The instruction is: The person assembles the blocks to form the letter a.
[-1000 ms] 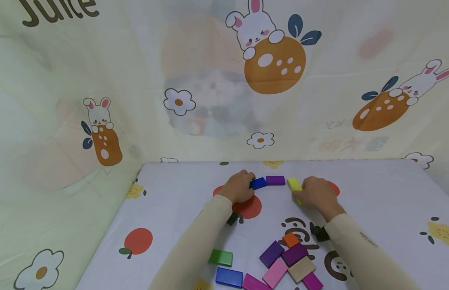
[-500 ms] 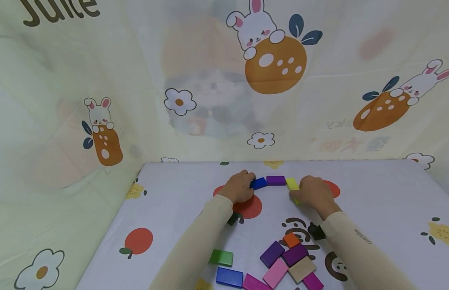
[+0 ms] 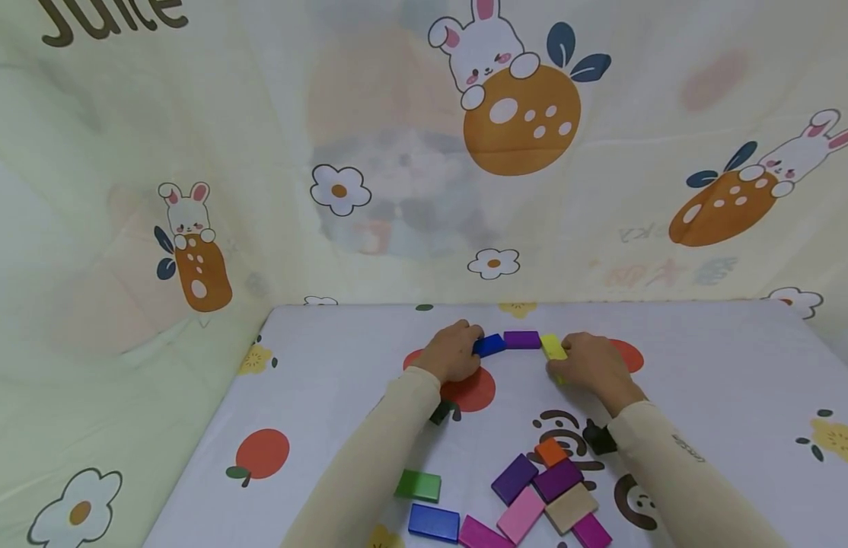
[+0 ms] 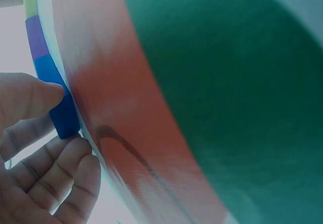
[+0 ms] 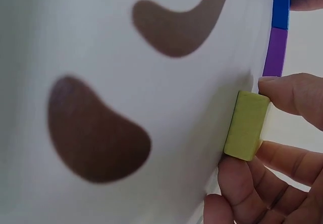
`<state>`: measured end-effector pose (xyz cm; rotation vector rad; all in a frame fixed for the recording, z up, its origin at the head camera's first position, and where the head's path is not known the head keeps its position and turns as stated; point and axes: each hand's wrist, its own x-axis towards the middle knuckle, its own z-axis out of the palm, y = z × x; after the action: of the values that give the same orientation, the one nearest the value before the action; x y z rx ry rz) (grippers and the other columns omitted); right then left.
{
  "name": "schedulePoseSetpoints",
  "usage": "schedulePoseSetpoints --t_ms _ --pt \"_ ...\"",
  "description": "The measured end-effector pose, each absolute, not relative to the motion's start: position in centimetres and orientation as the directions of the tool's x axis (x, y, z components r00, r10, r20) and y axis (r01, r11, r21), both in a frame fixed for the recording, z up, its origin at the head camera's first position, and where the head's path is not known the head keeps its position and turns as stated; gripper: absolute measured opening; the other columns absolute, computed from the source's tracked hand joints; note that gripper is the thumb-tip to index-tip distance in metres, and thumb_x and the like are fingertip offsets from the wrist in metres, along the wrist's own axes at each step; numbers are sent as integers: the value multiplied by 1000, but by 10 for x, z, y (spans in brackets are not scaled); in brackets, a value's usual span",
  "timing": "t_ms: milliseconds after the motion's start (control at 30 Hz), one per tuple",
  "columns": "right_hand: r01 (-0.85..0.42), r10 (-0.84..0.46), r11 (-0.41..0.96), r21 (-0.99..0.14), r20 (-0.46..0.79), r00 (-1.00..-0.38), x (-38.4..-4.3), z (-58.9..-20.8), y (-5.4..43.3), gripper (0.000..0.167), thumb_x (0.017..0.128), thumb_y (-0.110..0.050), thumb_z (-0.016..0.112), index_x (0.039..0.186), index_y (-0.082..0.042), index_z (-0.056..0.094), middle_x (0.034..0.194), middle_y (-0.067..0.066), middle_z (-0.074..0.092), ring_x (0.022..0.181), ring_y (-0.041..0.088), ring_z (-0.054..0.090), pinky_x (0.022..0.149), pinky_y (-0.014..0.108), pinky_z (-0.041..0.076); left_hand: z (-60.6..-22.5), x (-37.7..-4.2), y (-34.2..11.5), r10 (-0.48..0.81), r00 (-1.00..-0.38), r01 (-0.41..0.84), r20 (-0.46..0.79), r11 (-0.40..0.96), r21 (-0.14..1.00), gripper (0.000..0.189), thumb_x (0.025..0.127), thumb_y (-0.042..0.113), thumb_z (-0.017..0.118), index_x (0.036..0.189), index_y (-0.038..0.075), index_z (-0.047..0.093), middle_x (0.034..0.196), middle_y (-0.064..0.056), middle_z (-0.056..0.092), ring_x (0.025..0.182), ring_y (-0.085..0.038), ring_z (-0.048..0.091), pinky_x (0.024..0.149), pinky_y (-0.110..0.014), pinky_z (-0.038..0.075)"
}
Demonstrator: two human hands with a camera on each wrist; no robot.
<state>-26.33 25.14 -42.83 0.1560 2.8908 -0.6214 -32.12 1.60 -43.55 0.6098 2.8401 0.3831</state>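
Far back on the table, a blue block (image 3: 489, 345), a purple block (image 3: 522, 340) and a yellow block (image 3: 553, 347) form a curved row, end to end. My left hand (image 3: 451, 354) holds the row's left end; in the left wrist view its thumb lies on the blue block (image 4: 65, 117) with fingers around the near end. With my right hand (image 3: 594, 365) I pinch the yellow block, partly hidden by the fingers in the head view. In the right wrist view, thumb and fingers sit at opposite ends of the yellow block (image 5: 246, 125), the thumb close to the purple block (image 5: 275, 52).
Nearer the front lies a loose cluster: orange (image 3: 550, 453), dark purple (image 3: 514, 479), pink (image 3: 521, 516) and tan blocks (image 3: 571, 509) among others. Left of it are a green block (image 3: 419, 485) and a larger blue block (image 3: 434, 523). A printed cloth curtain (image 3: 396, 281) hangs behind the table.
My right hand has shifted slightly left with the yellow block, closing the gap to the purple block. My left hand has stayed in place at the blue block.
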Motion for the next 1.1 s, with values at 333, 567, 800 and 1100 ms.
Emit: schedulePoseSetpoints --t_ms 333,567,800,1100 --pt "152 79 903 -401 -192 -978 -262 -429 249 56 92 -28 73 130 12 63 117 28 67 97 38 59 85 52 52 -436 -323 15 440 -888 391 -135 876 283 47 100 26 70 145 18 60 121 -2 61 100 -14 55 91 -29 54" --pt "164 85 900 -405 -206 -975 -262 -431 249 63 92 -31 74 135 12 59 127 31 63 105 42 58 91 56 52 -437 -322 14 442 -889 398 -120 876 273 46 102 25 69 146 16 60 123 -3 62 101 -14 56 92 -29 55" --pt "131 44 910 -394 -222 -974 -262 -431 253 71 90 -30 74 143 11 51 137 34 58 108 43 58 96 62 50 -438 -321 16 428 -896 386 -117 882 272 46 102 26 70 146 18 59 125 -3 62 103 -13 56 94 -29 55" --pt "121 32 901 -416 -213 -976 -262 -431 255 72 90 -29 73 143 13 50 138 36 56 108 44 57 98 64 48 -435 -320 14 459 -884 423 -94 868 261 40 103 25 66 142 15 62 122 -3 63 102 -13 57 96 -27 53"
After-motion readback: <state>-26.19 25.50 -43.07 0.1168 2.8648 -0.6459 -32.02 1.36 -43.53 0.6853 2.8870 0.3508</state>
